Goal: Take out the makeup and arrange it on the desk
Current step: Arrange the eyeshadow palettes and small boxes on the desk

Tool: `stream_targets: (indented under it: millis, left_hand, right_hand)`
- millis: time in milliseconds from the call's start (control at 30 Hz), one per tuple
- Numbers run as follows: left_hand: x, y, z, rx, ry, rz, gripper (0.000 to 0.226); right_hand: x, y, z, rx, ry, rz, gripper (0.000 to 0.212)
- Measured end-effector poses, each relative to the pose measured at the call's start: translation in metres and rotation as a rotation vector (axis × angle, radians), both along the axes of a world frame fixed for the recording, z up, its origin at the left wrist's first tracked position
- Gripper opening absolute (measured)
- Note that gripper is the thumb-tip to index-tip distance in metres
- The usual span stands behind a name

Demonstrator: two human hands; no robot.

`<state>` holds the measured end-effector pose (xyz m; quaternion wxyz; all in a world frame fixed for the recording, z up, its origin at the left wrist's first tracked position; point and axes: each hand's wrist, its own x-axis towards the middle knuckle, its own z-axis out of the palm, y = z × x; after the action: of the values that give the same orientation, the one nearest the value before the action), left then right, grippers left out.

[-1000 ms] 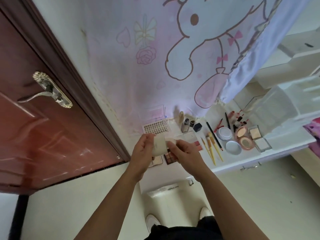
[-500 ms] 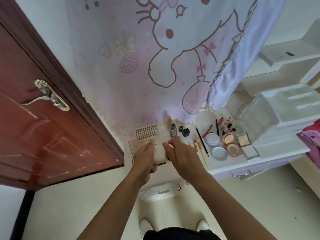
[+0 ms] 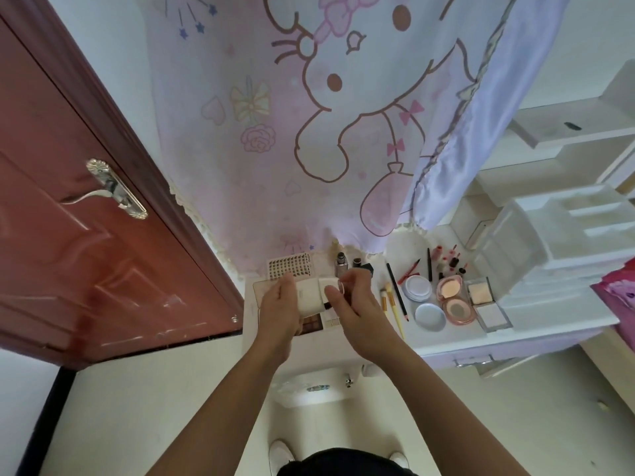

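Over the desk, the left hand and right hand hold a cream case.

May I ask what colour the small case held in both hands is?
The small rounded case is cream-white, shown best in the head view.

Bright, soft daylight glows through the curtain; glare streaks the door; wide-angle bending at edges, slightly soft focus.
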<state>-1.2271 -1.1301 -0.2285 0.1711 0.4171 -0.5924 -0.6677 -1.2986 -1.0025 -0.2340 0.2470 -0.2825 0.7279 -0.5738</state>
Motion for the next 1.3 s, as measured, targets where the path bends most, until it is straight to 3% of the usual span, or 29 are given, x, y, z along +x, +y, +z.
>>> stream_targets:
  millis: [67, 133, 200, 267, 400, 500, 700, 767, 867, 967, 1033, 1100, 1200, 1300]
  left_hand:
    - [0.001, -0.002, -0.002, -0.060, -0.001, -0.018, 0.043]
    - [0.003, -0.005, -0.003, -0.195, 0.006, -0.040, 0.046]
    - [0.003, -0.006, -0.002, -0.302, 0.018, -0.065, 0.044]
    - [0.002, -0.005, -0.002, -0.399, 0.012, -0.117, 0.040]
    - [0.002, -0.008, -0.004, -0.431, 0.000, -0.114, 0.039]
    - [0.003, -0.011, -0.006, -0.407, 0.015, -0.113, 0.041]
    - [-0.003, -0.017, -0.009, -0.391, 0.011, -0.106, 0.044]
    - [-0.004, -0.023, -0.011, -0.368, 0.011, -0.095, 0.044]
    - [-0.006, -0.029, -0.011, -0.367, 0.014, -0.122, 0.044]
    - [-0.010, -0.029, -0.009, -0.363, 0.015, -0.128, 0.042]
    - [-0.012, -0.030, -0.008, -0.373, 0.011, -0.129, 0.041]
    - [-0.013, -0.035, -0.010, -0.304, 0.014, -0.107, 0.041]
    - [-0.014, -0.048, -0.013, -0.081, 0.013, -0.048, 0.047]
    - [-0.011, -0.063, -0.014, 0.227, 0.047, -0.031, 0.055]
  right_hand:
    - [-0.004, 0.005, 0.002, 0.026, 0.011, 0.034, 0.024]
    - [-0.008, 0.008, 0.010, 0.045, -0.172, 0.013, 0.032]
    - [-0.009, 0.007, 0.018, 0.112, -0.344, -0.014, 0.055]
    - [-0.007, 0.004, 0.023, 0.161, -0.400, -0.021, 0.062]
    - [-0.008, 0.003, 0.018, 0.046, -0.469, -0.010, 0.027]
    - [-0.013, 0.005, 0.018, 0.002, -0.576, 0.024, 0.045]
    - [-0.017, -0.004, 0.020, 0.055, -0.425, 0.041, 0.020]
    - [-0.022, -0.005, 0.020, 0.041, -0.403, 0.076, 0.029]
    - [-0.023, -0.010, 0.026, 0.016, -0.503, 0.098, 0.025]
    - [-0.026, -0.016, 0.027, 0.077, -0.578, 0.030, 0.043]
    - [-0.028, -0.019, 0.023, 0.075, -0.576, 0.028, 0.036]
    - [-0.032, -0.018, 0.021, 0.031, -0.516, 0.015, 0.027]
    - [-0.042, -0.016, 0.021, -0.041, -0.395, -0.058, 0.032]
    - [-0.053, -0.011, 0.018, -0.197, -0.508, -0.187, 0.035]
